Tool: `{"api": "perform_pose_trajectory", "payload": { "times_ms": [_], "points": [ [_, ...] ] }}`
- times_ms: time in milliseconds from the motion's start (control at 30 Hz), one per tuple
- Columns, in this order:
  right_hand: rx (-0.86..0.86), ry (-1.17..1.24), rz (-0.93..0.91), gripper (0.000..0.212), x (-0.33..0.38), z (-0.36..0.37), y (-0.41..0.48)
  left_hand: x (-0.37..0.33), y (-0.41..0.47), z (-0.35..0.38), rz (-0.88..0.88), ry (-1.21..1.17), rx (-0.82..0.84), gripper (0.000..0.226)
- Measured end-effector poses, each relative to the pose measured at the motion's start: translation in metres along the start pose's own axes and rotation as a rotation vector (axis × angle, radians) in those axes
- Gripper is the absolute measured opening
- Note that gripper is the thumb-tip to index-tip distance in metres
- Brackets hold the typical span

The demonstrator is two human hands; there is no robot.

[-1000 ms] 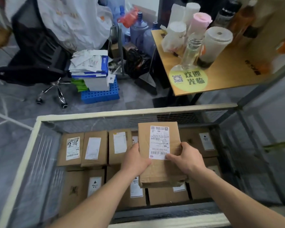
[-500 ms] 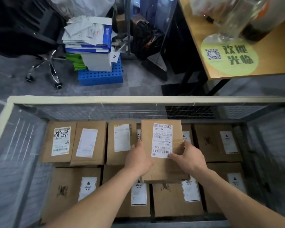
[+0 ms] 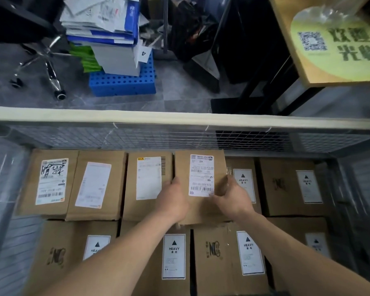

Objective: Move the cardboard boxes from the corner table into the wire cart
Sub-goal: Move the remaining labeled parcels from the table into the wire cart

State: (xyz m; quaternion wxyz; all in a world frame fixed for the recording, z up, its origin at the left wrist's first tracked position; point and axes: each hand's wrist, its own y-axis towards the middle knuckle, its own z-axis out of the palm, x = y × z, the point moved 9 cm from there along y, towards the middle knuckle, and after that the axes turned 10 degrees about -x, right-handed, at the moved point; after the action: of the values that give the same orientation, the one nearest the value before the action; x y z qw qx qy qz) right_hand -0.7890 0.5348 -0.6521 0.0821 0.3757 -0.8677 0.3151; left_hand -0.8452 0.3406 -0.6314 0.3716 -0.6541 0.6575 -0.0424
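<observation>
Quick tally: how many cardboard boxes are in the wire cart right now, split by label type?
Boxes with shipping labels: 4, including the held box between left hand and right hand
Boxes with HEAVY labels: 6
Total: 10 visible

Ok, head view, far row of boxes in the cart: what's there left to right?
Box with the scribbled label → box with the tilted blank label → barcode-label box → box held in both hands → two HEAVY boxes.

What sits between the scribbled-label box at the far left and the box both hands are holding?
Head view: two boxes, one with a blank white label, then one with a side barcode.
</observation>
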Motion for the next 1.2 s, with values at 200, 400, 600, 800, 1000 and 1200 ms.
{"api": "perform_pose_trajectory", "payload": {
  "times_ms": [200, 400, 600, 800, 1000, 1200],
  "points": [
    [0.095, 0.01, 0.005, 0.083, 0.001, 0.017, 0.0, 0.009, 0.004, 0.009, 0.005, 0.014, 0.042, 0.06],
    [0.064, -0.043, -0.098, 0.058, 0.016, -0.007, -0.014, -0.004, -0.007, -0.006, 0.068, 0.016, 0.013, 0.058],
    [0.0, -0.048, -0.211, 0.053, 0.038, -0.057, -0.048, -0.042, -0.043, -0.044, 0.179, 0.078, -0.04, 0.051],
    [-0.109, -0.127, -0.357, 0.059, 0.061, -0.138, -0.096, -0.101, -0.094, -0.101, 0.397, 0.321, -0.149, 0.059],
    [-0.268, -0.162, -0.463, 0.068, 0.079, -0.24, -0.145, -0.173, -0.157, -0.156, 0.533, 0.411, -0.264, 0.069],
    [-0.398, -0.15, -0.481, 0.058, 0.076, -0.336, -0.199, -0.243, -0.221, -0.196, 0.63, 0.396, -0.379, 0.068]
  ]
}}
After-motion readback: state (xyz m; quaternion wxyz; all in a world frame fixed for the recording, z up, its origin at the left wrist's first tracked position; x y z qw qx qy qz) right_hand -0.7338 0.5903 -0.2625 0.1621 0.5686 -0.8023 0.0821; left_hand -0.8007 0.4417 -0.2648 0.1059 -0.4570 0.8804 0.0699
